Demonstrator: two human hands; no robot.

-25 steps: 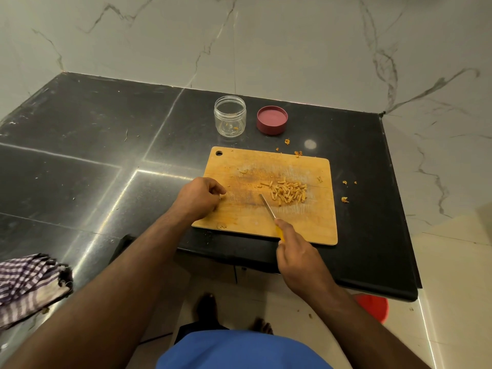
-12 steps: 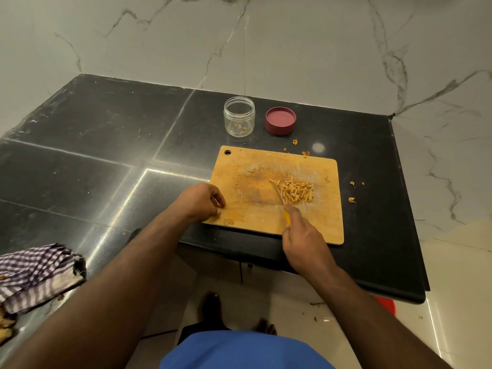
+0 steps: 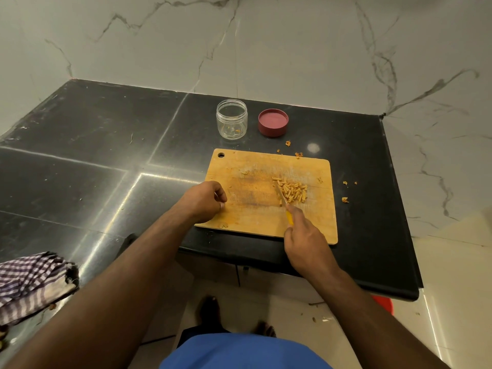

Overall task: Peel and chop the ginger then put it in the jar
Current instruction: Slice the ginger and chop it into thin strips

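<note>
A heap of chopped ginger (image 3: 294, 191) lies on the right half of the wooden cutting board (image 3: 255, 209). My right hand (image 3: 306, 237) grips a yellow-handled knife (image 3: 285, 206), its blade tip touching the left side of the heap. My left hand (image 3: 205, 201) rests at the board's left edge with fingers curled, holding nothing that I can see. Behind the board stands a clear open jar (image 3: 232, 119) with a few bits at its bottom. Its red lid (image 3: 273, 122) lies upside down to the right of it.
Ginger scraps (image 3: 345, 199) are scattered on the black counter (image 3: 106, 161) right of and behind the board. A checked cloth (image 3: 29, 283) lies at the counter's near left. Marble walls close the back and right. The counter's front edge runs just below the board.
The knife blade has slid forward and right into the left side of the ginger heap. My left hand has stayed at the board's left edge.
</note>
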